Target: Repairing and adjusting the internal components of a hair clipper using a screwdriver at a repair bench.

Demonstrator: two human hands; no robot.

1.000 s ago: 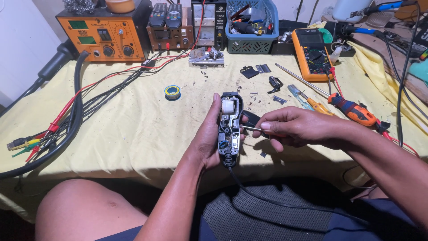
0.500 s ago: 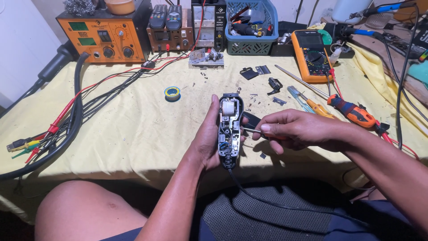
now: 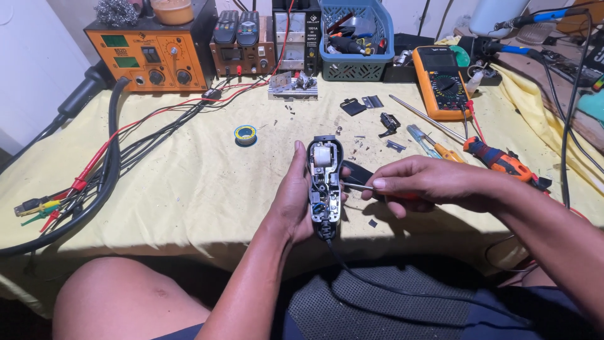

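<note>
My left hand (image 3: 290, 200) grips an opened black hair clipper body (image 3: 324, 184) from its left side, holding it upright above the table's front edge. Its inner motor and circuit parts are exposed, and a black cord runs from its bottom down over my lap. My right hand (image 3: 423, 182) holds a thin metal tool (image 3: 354, 186), likely a screwdriver. The tool's tip touches the clipper's right side at mid-height. A black cover piece (image 3: 357, 170) lies just behind the tool.
A yellow cloth (image 3: 189, 176) covers the table. At the back stand an orange soldering station (image 3: 150, 53), a power supply (image 3: 296, 34), a blue basket (image 3: 356, 39) and an orange multimeter (image 3: 440, 82). Screwdrivers (image 3: 497, 157), small parts, a solder roll (image 3: 245, 134) and cables (image 3: 94, 170) lie around.
</note>
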